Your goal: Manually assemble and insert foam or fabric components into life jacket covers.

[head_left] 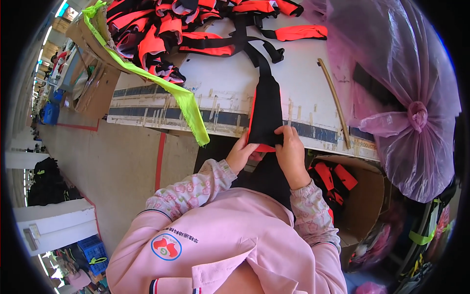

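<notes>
A wide black fabric strap [267, 110] with a neon orange-red underside hangs over the front edge of the table [298, 78]. Its narrow end runs back to black straps and buckle-like parts on the tabletop. My left hand [241, 154] pinches the left corner of the strap's near end, thumb on top, some fingers tucked beneath. At the opposite corner, my right hand [292, 154] grips the edge between thumb and curled fingers. A strip of orange shows along the near end between both hands.
Many orange and black strap pieces [156, 39] are heaped at the back left. A lime-yellow fabric strip [188, 105] drapes over the table's left edge. A wooden stick [334, 103] lies on the right, beside a knotted purple plastic bag [416, 117]. Below right, a cardboard box [362, 210] holds orange pieces.
</notes>
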Demonstrator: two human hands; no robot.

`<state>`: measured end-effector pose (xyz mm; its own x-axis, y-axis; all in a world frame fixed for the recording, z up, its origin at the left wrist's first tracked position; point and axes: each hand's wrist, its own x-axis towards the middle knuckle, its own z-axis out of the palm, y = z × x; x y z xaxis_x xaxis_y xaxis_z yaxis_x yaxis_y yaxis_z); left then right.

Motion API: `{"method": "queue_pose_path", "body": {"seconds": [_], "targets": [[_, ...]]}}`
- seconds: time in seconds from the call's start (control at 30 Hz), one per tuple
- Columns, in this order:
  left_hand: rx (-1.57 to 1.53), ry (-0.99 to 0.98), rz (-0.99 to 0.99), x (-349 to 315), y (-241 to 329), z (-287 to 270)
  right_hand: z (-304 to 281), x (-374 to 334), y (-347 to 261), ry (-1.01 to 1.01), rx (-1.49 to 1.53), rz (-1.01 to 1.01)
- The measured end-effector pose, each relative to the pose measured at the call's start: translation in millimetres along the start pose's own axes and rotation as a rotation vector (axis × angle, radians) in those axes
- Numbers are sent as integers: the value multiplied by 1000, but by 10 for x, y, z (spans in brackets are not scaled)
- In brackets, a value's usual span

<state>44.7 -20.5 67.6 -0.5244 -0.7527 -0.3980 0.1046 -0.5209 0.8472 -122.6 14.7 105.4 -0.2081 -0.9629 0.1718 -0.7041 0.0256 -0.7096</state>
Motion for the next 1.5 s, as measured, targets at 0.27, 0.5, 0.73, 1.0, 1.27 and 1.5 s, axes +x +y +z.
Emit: {"method": "queue_pose_path", "body": {"seconds": [0.27, 0.5, 0.73, 1.0, 1.27, 1.5], "targets": [[-75, 97, -48, 22, -34, -48, 68, 75, -81, -40, -53, -23], [38, 200, 1, 88, -46, -63, 62, 79, -83, -60, 11, -15], [-338, 154, -16, 5, -158, 31, 37, 98, -82, -99, -84, -25], [-329, 241, -92, -2, -151, 165, 90, 65, -89, -73, -101, -7], [-250, 310, -34, -1, -184, 151, 88, 52, -37, -92, -84, 4], [-627, 84, -68, -47, -541, 44, 168, -17, -92, -120, -62, 41]]}}
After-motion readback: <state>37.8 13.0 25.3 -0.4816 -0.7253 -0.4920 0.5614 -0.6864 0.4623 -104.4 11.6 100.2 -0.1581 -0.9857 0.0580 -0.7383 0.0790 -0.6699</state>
